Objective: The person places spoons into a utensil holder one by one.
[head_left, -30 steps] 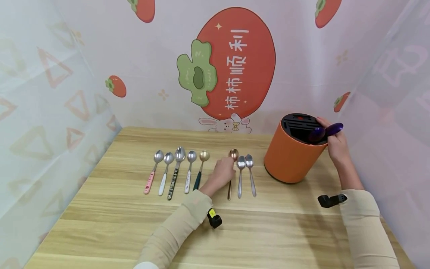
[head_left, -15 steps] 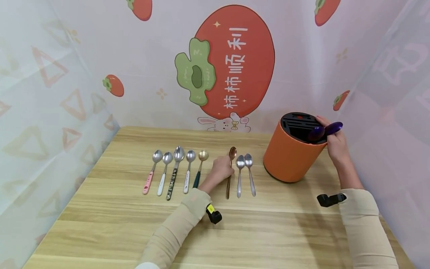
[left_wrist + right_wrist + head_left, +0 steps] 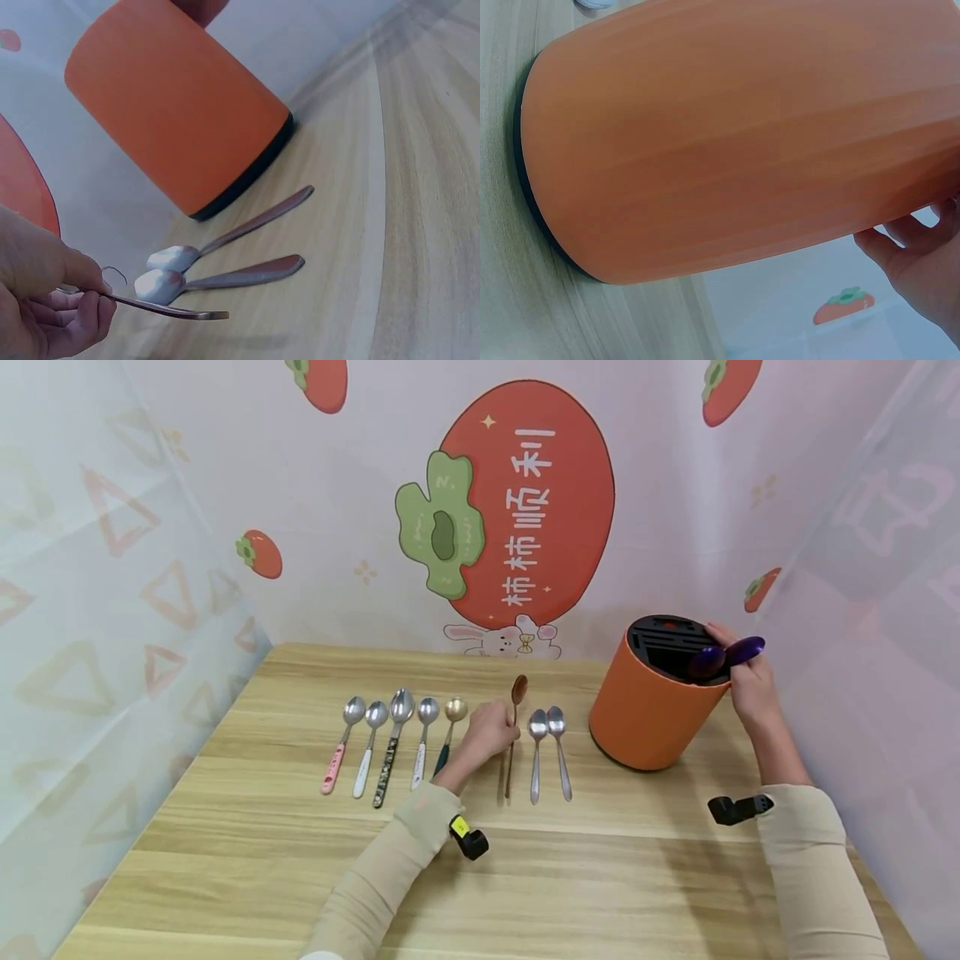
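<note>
My left hand point(image 3: 491, 728) pinches a copper-coloured spoon point(image 3: 519, 689) by its handle. The spoon is lifted off the table at a slant, bowl end higher; in the left wrist view thumb and fingers close around its handle point(image 3: 180, 310). Just right of it lie two plain silver spoons point(image 3: 537, 725). At the far right my right hand point(image 3: 753, 689) holds the upper side of an orange utensil holder point(image 3: 648, 718) with a black slotted top. Two purple spoons point(image 3: 746, 650) stick out of that top. In the right wrist view, curved fingertips point(image 3: 874, 244) touch the holder's wall.
Left of my left hand lie several spoons in a row: one with a pink handle point(image 3: 333, 768), one with a dark patterned handle point(image 3: 385, 772), white-handled ones point(image 3: 363, 774), and a gold-bowled one point(image 3: 455, 710). Printed cloth point(image 3: 337, 485) walls in the wooden table point(image 3: 247, 860).
My left hand has raised the copper-coloured spoon from the table, turning its bowl sideways and drawing slightly left. My right hand and the holder have stayed put.
</note>
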`<move>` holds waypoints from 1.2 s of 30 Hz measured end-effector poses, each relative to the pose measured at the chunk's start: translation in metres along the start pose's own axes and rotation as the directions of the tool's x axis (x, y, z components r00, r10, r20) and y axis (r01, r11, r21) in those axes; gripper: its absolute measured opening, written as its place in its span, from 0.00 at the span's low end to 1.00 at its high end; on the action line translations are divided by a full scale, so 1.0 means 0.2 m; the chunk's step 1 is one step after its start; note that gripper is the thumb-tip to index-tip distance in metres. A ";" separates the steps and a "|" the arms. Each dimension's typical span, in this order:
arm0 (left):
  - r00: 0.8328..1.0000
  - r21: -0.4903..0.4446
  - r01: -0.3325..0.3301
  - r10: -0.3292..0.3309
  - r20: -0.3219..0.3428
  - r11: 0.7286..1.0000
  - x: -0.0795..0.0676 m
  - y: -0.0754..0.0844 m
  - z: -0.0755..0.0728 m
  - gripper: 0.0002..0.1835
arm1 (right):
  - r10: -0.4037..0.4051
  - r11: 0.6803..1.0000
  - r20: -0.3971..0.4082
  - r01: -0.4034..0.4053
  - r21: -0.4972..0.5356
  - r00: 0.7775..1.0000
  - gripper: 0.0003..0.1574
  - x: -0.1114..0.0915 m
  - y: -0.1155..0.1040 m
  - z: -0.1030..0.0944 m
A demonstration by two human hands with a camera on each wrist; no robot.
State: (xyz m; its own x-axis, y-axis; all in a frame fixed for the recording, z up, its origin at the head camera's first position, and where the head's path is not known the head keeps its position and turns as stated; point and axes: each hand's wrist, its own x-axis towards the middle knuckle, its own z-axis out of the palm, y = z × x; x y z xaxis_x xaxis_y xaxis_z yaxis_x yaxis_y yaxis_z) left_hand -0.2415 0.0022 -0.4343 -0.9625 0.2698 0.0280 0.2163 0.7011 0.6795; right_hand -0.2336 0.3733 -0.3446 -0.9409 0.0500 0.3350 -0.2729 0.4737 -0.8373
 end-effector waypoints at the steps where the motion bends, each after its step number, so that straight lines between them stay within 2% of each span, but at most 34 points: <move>1: 1.000 -0.006 -0.015 0.015 -0.006 1.000 0.00 0.01 0.00 0.29 | 0.000 1.000 -0.001 0.000 -0.001 1.000 0.33 0.00 0.00 0.00; 5: 0.996 -0.007 -0.085 0.085 -0.027 0.996 -0.02 0.04 -0.02 0.29 | 0.014 1.000 -0.005 -0.014 -0.009 1.000 0.34 -0.01 0.01 0.00; 9: 0.992 -0.017 -0.119 0.118 -0.048 0.993 -0.03 0.09 -0.05 0.28 | 0.022 1.000 -0.004 -0.022 -0.012 1.000 0.34 -0.01 0.01 0.00; 12: 0.991 -0.032 -0.118 0.116 -0.066 0.992 -0.04 0.12 -0.07 0.22 | 0.020 1.000 0.000 -0.020 -0.003 1.000 0.34 -0.01 0.01 0.00; 16: 0.994 -0.083 -0.087 0.081 -0.068 0.993 -0.05 0.15 -0.10 0.10 | 0.011 1.000 0.001 -0.011 0.002 1.000 0.33 0.00 0.01 0.00; 19: 0.996 -0.130 -0.063 0.054 -0.067 0.990 -0.06 0.18 -0.12 0.06 | 0.004 1.000 0.001 -0.004 0.000 1.000 0.33 0.00 0.01 0.00; 29: 0.995 -0.240 -0.067 0.047 -0.086 0.968 -0.05 0.24 -0.20 0.06 | -0.006 1.000 -0.013 0.006 -0.002 1.000 0.32 0.01 0.00 0.00; 36: 0.989 -0.275 -0.135 0.111 -0.098 0.952 -0.04 0.28 -0.22 0.06 | 0.004 1.000 -0.003 -0.004 -0.007 1.000 0.32 0.00 0.00 0.00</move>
State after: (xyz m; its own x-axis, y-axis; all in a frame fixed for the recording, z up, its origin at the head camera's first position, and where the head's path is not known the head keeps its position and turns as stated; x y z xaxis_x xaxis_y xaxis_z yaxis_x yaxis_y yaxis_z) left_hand -0.2281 0.0101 -0.3643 -0.9438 0.2803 0.1752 0.2903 0.4492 0.8449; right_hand -0.2341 0.3734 -0.3449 -0.9413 0.0546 0.3332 -0.2680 0.4794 -0.8357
